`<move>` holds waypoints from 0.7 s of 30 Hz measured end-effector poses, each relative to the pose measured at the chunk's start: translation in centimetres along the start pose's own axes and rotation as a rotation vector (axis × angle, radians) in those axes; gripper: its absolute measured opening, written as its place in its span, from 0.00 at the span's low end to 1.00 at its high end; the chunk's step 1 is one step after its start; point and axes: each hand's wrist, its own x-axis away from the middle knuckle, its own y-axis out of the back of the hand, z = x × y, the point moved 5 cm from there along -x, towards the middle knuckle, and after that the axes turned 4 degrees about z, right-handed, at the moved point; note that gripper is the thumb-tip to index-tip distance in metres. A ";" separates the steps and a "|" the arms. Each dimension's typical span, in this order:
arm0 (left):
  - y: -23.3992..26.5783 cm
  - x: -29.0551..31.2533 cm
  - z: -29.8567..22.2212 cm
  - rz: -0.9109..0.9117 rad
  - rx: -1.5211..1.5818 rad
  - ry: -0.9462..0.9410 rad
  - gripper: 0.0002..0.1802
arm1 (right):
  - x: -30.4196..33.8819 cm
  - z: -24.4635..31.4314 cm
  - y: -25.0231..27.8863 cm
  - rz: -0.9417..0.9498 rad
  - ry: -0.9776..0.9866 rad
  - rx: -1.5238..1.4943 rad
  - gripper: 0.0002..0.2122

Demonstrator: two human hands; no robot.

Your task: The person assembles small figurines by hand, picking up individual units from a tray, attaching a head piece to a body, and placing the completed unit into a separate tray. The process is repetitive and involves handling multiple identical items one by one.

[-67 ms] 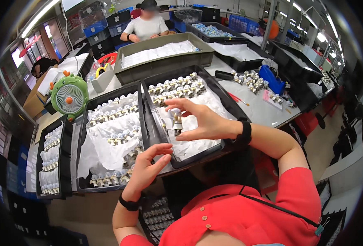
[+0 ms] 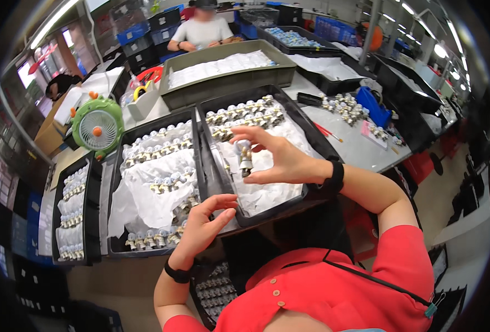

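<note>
Between the thumb and fingertips of my right hand [image 2: 281, 160] a small figurine [image 2: 244, 157] stands upright, pale blue-grey on top with a white and gold body and a dark base. It is held above the black tray [image 2: 323, 135], which is lined with white paper and has rows of similar figurines [image 2: 245, 118] at its far end. My left hand [image 2: 205, 221] is by that tray's near left corner, thumb and fingers apart, with nothing in it. Left of it lies a second black tray [image 2: 114, 207] with more figurine rows and crumpled white paper [image 2: 145, 199].
A narrower black tray [image 2: 94, 221] and a green fan [image 2: 97, 127] stand at left. Behind is an olive bin [image 2: 228, 83]. To the right are loose figurines [image 2: 344, 108], a blue container [image 2: 373, 108] and red brushes [image 2: 327, 131]. A person [image 2: 201, 33] sits across.
The whole view has shifted slightly, so the trays appear a little further right. My right hand keeps its grip on the figurine, and my left hand stays open.
</note>
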 end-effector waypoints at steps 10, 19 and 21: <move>1.7 -3.2 -2.9 -0.224 0.296 0.012 0.35 | -4.7 -3.9 0.3 -0.004 0.143 -0.164 0.43; 2.0 -10.5 -2.9 -0.324 0.319 -0.059 0.36 | -5.2 -6.9 1.1 0.060 0.104 -0.129 0.41; 1.5 -11.8 -2.9 -0.328 0.287 -0.074 0.37 | -5.2 -7.7 1.9 0.037 0.100 -0.134 0.41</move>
